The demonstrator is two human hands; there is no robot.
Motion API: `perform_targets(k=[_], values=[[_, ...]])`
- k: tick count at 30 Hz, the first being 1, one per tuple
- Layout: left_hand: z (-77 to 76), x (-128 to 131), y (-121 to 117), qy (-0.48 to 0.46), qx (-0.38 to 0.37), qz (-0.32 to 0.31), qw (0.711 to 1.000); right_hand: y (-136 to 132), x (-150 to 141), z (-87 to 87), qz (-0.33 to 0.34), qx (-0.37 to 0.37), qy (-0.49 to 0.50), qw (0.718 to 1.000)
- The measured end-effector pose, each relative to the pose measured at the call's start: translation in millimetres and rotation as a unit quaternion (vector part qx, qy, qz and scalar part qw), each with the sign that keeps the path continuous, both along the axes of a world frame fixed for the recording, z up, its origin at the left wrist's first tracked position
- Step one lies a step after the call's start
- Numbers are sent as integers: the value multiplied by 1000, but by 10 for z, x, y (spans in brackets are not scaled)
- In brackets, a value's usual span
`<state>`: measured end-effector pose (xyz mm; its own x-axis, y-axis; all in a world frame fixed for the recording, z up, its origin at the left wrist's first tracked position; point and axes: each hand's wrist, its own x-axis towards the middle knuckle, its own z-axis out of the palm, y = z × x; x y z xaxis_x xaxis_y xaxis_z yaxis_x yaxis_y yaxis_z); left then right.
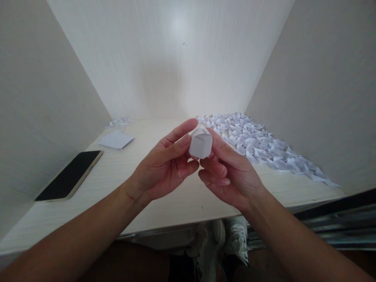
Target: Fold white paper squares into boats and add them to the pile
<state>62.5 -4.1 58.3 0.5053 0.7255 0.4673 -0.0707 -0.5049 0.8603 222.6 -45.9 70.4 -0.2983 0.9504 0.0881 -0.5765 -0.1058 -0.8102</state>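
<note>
A small piece of folded white paper [201, 145] is held up above the table, between both hands. My left hand [170, 156] grips its left side, thumb in front and index finger over the top. On the right edge, my right hand [230, 166] pinches it, with the lower fingers curled beneath. The paper's near face looks flat with angled edges; its far side is hidden. Behind my right hand spreads a large heap of folded white paper pieces [249, 137].
A smartphone [69, 176] lies on the pale table [164, 213] at left. Beyond it are a stack of white paper sheets [116, 139] and a few paper bits [120, 122] near the back corner. Panels [176, 78] enclose the table at the back and both sides.
</note>
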Motion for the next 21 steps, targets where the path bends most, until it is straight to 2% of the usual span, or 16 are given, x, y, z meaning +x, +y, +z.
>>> perform_targets(k=[3, 10, 14, 19, 21], values=[[16, -2, 0, 21, 44, 13, 999, 25, 2, -34, 1, 21, -9, 1000], [116, 90, -148, -51, 49, 52, 996, 5, 8, -51, -7, 27, -12, 1000], [163, 77, -214, -106, 74, 57, 990, -38, -62, 10, 20, 52, -35, 998], [189, 8, -212, -59, 112, 66, 990, -46, -164, 24, 68, 55, -10, 996], [190, 6, -215, -85, 110, 72, 988, -36, -196, 18, 78, 50, 4, 996]])
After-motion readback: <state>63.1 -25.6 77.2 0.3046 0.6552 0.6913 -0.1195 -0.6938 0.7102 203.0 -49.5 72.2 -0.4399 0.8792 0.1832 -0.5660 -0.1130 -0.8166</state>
